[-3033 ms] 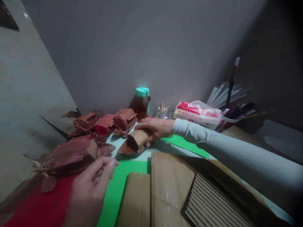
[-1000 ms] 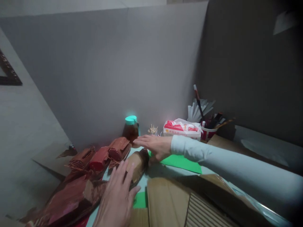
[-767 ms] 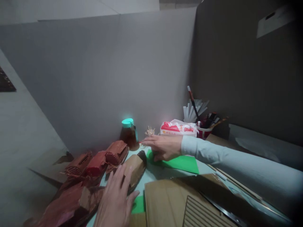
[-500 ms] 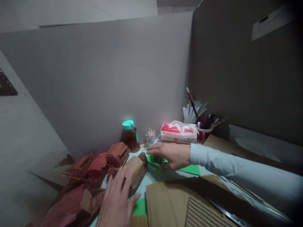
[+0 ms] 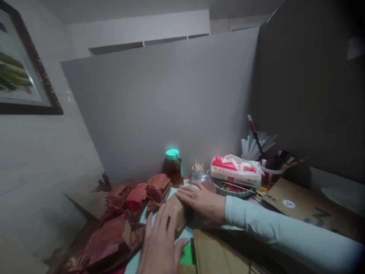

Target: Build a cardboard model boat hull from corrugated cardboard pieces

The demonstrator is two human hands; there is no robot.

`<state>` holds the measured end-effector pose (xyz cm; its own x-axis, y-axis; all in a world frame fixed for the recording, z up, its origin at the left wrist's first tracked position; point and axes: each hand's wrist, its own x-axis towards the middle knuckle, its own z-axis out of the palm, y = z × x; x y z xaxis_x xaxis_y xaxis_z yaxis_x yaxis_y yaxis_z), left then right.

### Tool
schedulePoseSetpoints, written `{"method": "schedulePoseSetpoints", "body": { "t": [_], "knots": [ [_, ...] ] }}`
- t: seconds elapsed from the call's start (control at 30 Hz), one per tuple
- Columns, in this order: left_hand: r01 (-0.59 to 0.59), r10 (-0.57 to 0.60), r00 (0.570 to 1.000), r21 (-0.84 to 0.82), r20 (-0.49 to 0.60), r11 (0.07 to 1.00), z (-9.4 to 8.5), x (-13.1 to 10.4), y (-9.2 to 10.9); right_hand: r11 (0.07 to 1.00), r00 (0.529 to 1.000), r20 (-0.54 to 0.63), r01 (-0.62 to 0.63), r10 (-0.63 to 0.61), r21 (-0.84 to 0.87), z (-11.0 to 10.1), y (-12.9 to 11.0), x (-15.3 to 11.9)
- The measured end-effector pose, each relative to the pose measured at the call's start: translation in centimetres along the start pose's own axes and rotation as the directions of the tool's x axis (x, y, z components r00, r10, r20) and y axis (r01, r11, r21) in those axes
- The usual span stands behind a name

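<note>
A curved brown cardboard piece (image 5: pixel 180 214) lies on the pale table between my hands. My left hand (image 5: pixel 162 240) is at its near left side, fingers stretched out and thumb apart. Over the piece's far right end, my right hand (image 5: pixel 203 203) lies with its fingers extended; its thumb and whatever is under the palm are hidden. Left of the hands stand several red-painted cardboard models (image 5: pixel 137 198). A bit of green sheet (image 5: pixel 186 254) shows beside my left thumb, next to a flat cardboard sheet (image 5: pixel 218 253).
Along the back stand a brown jar with a turquoise lid (image 5: pixel 172 168), a cup of toothpicks (image 5: pixel 197 171) and a tissue pack (image 5: pixel 236 169) on a round basket (image 5: pixel 239 192). White sticks (image 5: pixel 252 147), a tub of tools (image 5: pixel 272 176) and a cardboard box (image 5: pixel 302 205) are at right.
My right hand has moved left from above the green sheet onto the brown cardboard piece. My left hand stays spread beside that piece. The view has tilted up and shifted left.
</note>
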<state>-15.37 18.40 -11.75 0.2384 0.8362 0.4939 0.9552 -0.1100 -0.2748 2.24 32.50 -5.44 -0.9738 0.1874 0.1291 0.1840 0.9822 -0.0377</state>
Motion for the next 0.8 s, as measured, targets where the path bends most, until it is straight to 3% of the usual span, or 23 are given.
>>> {"method": "schedulePoseSetpoints", "body": {
  "t": [0.27,0.53,0.67,0.8],
  "knots": [
    [0.180,-0.144,0.968,-0.169,0.206,0.969,-3.1,0.9,1.3,0.999,1.000,0.005,0.001,-0.001,-0.033,0.8,0.4,0.5],
    [0.238,-0.178,0.957,-0.273,0.227,0.932,-3.3,0.6,1.6,0.998,0.999,-0.004,-0.037,0.036,-0.045,0.6,0.4,0.2],
    [0.253,-0.195,0.956,-0.282,0.218,0.925,-3.1,0.4,1.7,0.983,0.983,-0.057,-0.179,0.177,-0.049,0.1,0.9,0.3],
    [0.253,-0.203,0.960,-0.281,0.195,0.926,-3.0,0.5,1.8,0.919,0.920,-0.072,-0.389,0.385,-0.065,-1.0,1.4,0.9]
  ]
}}
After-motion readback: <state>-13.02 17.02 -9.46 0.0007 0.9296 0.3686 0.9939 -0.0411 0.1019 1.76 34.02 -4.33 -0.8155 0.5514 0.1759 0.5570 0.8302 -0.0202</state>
